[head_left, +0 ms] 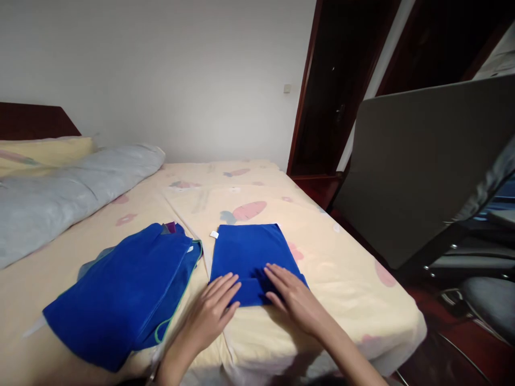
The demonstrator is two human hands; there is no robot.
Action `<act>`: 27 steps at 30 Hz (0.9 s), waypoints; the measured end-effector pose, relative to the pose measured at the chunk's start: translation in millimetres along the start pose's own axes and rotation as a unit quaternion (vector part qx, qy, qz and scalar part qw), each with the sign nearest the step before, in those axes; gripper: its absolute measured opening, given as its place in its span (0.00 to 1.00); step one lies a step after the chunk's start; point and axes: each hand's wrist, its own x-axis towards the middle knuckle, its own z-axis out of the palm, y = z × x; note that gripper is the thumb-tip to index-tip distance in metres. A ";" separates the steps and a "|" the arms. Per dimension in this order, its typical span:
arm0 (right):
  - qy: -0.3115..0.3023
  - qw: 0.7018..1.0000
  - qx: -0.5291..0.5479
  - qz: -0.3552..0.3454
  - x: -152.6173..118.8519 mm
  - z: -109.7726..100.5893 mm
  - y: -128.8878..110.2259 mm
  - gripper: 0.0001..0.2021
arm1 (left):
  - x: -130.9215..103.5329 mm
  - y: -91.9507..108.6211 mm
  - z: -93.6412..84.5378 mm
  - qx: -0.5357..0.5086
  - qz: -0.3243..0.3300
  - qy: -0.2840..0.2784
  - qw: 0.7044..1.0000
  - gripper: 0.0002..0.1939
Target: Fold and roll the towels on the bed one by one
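Note:
A blue cloth (251, 249) with a small white tag at its upper left corner lies flat on the bed, its near edge folded over in a strip. My left hand (215, 308) rests on the left end of that fold, fingers stretched out. On the right part of the fold lies my right hand (290, 297), its fingers extended and the palm down. Left of my left hand sits a loose pile of blue cloths (124, 289), with green edging and a bit of purple showing. What lies under the top cloth is mostly hidden.
The bed (341, 305) has a cream sheet with carrot prints. A rolled grey quilt (80, 185) and a yellow pillow (48, 153) lie at the left by the headboard (36, 120). To the right stands a large dark panel (422, 166), with a dark door (333, 96) behind.

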 end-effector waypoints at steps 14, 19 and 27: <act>-0.038 0.998 -0.011 -0.052 -28.4 16.6 39.7 0.28 | -17.6 -28.9 21.4 0.039 0.059 -0.057 0.996 0.31; -0.069 0.997 0.016 -0.018 -34.7 -5.0 38.0 0.31 | -27.4 -37.0 11.1 -0.002 0.022 -0.070 0.997 0.30; -0.069 0.995 0.034 0.061 -28.4 -30.4 43.0 0.30 | -27.6 -39.3 -7.8 -0.059 -0.063 -0.030 0.996 0.33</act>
